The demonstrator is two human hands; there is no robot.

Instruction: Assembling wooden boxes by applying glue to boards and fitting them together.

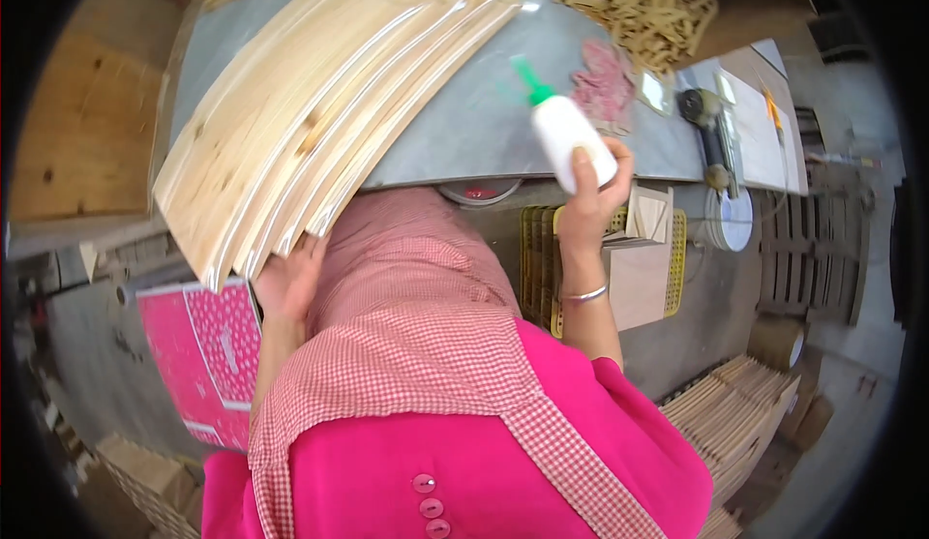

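Several pale wooden boards (pixel 290 113) lie overlapped like a fan, stepped edge by edge, across the left of the table and past its near edge. Glossy whitish lines run along their long edges. At their near end my left hand (pixel 290 280) grips the board corners, its fingers partly hidden. My right hand (pixel 602 183) is wrapped around a white squeeze bottle (pixel 571 137) with a green nozzle. The bottle is tilted, nozzle up and to the left, over the table's front part and apart from the boards. Motion blurs the nozzle tip.
On the grey table (pixel 464 113) lie a pink glove (pixel 602 84), a heap of tan strips (pixel 634 2) and a power tool (pixel 711 133). Below stand a yellow crate (pixel 679 258), a white bucket (pixel 731 220) and a pink box (pixel 198 355). Stacked wood (pixel 726 423) stands lower right.
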